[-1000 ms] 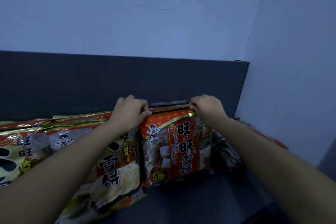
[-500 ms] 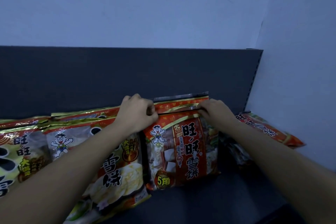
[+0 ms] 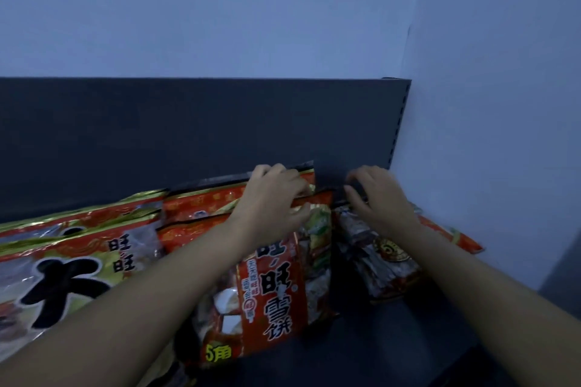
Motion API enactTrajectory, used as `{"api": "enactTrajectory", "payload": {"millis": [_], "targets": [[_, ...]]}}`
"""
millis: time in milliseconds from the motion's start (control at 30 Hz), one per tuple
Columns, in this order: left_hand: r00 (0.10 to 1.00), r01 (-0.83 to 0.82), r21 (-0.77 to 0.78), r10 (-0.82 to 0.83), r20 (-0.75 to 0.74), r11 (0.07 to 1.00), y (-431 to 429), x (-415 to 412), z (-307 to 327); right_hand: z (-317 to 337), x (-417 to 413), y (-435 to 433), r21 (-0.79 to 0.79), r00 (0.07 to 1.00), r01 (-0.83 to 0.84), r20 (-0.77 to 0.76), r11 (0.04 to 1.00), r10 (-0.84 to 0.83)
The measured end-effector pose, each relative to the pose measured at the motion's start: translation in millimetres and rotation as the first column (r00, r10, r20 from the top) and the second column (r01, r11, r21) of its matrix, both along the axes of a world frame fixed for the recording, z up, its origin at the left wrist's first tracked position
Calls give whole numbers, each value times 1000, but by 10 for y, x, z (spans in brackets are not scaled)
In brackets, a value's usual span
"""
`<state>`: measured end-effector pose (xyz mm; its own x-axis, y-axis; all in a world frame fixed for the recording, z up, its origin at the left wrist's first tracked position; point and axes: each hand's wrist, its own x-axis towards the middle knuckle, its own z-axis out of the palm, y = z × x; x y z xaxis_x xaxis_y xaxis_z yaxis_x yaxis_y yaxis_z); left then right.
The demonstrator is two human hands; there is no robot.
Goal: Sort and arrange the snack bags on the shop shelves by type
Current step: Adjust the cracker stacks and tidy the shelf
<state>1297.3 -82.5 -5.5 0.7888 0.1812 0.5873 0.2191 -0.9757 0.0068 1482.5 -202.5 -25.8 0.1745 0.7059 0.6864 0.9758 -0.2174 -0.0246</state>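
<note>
A red snack bag [image 3: 270, 289] with white rice crackers stands on the dark shelf [image 3: 386, 345], leaning back against a matching red bag [image 3: 201, 203]. My left hand [image 3: 273, 201] grips the front bag's top edge near its right corner. To its right stands a dark, see-through snack bag [image 3: 377, 267] with a gold seal. My right hand [image 3: 382, 198] is over that bag's top edge, with curled fingers and thumb pinching its black seal strip.
Larger gold-trimmed bags [image 3: 63, 264] with big black characters fill the shelf's left side. Another red bag [image 3: 452, 237] lies flat behind my right forearm by the side wall [image 3: 503, 135]. The shelf's dark back panel [image 3: 157, 135] rises behind all bags.
My right hand left the red bag's top right corner and moved right onto the dark bag's top. My left hand slid right along the red bag's top edge. The camera came closer.
</note>
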Motion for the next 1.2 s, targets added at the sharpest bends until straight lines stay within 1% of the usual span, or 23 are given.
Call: {"api": "enactTrajectory", "payload": {"millis": [33,67,133,167,200,267,333,400,467,533,600,667,800,833,933,1033,1133,1200], "targets": [[999,12,13,-11,-31,1000,-57,139,-23,-50,137,-66,-36,996,66,-53,997,-68],[997,17,17,-16,-72,1000,-114,283,-48,-110,271,-128,-112,983,138,-105,984,-150],[986,20,19,-16,-166,1000,-231,571,-99,-250,510,-238,-266,928,251,-208,931,-310],[977,26,39,-17,-211,999,-294,713,-121,-324,597,-284,-322,894,274,-261,906,-363],[968,35,72,-15,-252,997,-353,852,-147,-385,651,-329,-357,869,275,-305,893,-389],[948,49,129,-6,-318,990,-465,1107,-204,-507,727,-397,-385,853,233,-360,893,-378],[925,35,131,18,-379,991,-546,1338,-276,-608,780,-440,-390,859,217,-359,895,-365],[886,2,136,62,-459,991,-596,1536,-372,-659,824,-472,-401,856,236,-346,885,-385],[861,-70,74,98,-499,995,-587,1689,-483,-660,826,-489,-417,857,258,-319,872,-406],[844,-183,-102,103,-526,978,-532,1803,-568,-653,835,-514,-413,870,296,-257,861,-422],[820,-291,-264,97,-564,920,-458,1885,-625,-657,847,-551,-380,884,324,-204,866,-420],[820,-351,-318,125,-559,881,-393,1948,-669,-660,864,-583,-349,888,347,-175,870,-425],[863,-377,-266,233,-449,887,-331,1999,-712,-694,928,-631,-249,906,368,-120,896,-406],[864,-382,-276,234,-446,882,-321,2002,-706,-711,941,-642,-229,912,369,-99,901,-399],[869,-382,-384,186,-458,841,-299,1999,-677,-746,942,-704,-170,921,368,-71,914,-384],[911,-348,-454,182,-369,820,-316,1965,-625,-722,938,-742,-238,913,368,-89,899,-397],[940,-307,-471,188,-283,827,-368,1918,-570,-699,982,-775,-335,862,434,-115,836,-494],[961,-257,-476,170,-218,841,-417,1883,-545,-675,971,-811,-341,836,463,-140,818,-531]]}}
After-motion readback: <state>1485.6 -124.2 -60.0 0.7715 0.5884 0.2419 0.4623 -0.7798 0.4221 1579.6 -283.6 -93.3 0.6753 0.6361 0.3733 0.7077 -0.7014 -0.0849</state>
